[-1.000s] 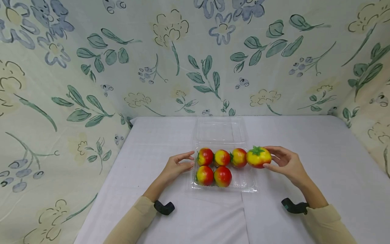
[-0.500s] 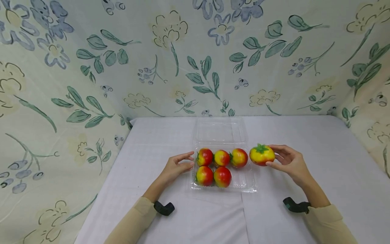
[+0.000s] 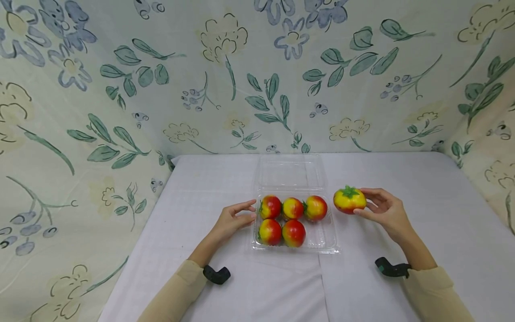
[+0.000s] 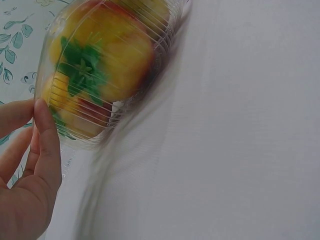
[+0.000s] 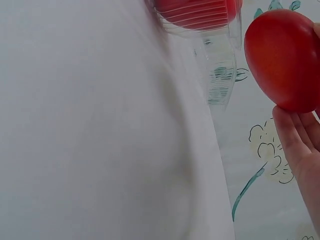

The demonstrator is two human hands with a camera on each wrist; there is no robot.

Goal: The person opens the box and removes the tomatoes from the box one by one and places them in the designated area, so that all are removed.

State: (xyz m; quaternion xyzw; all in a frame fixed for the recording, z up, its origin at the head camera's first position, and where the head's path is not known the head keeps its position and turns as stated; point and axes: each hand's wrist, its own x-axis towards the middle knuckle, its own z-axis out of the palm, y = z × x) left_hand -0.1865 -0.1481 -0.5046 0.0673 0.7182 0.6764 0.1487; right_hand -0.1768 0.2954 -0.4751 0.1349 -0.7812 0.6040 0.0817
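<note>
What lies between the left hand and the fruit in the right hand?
In the head view, the clear tray with its far row of three fruits lies between the left hand and the held fruit.

Covering table (image 3: 402, 188) with white cloth (image 3: 277, 286), creasing in front; carrying one open clear box (image 3: 321, 232), with lid (image 3: 291, 172) toward far edge.

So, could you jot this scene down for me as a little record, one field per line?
Left hand: pinches the left rim of the clear plastic box
Right hand: holds one red-and-yellow fruit, green leafy top showing, apart from the box
Box state: open, lid laid back on the far side
Fruits in box: five; three in the far row, two in the near row
Table cover: white cloth
Backdrop: floral cloth
</note>
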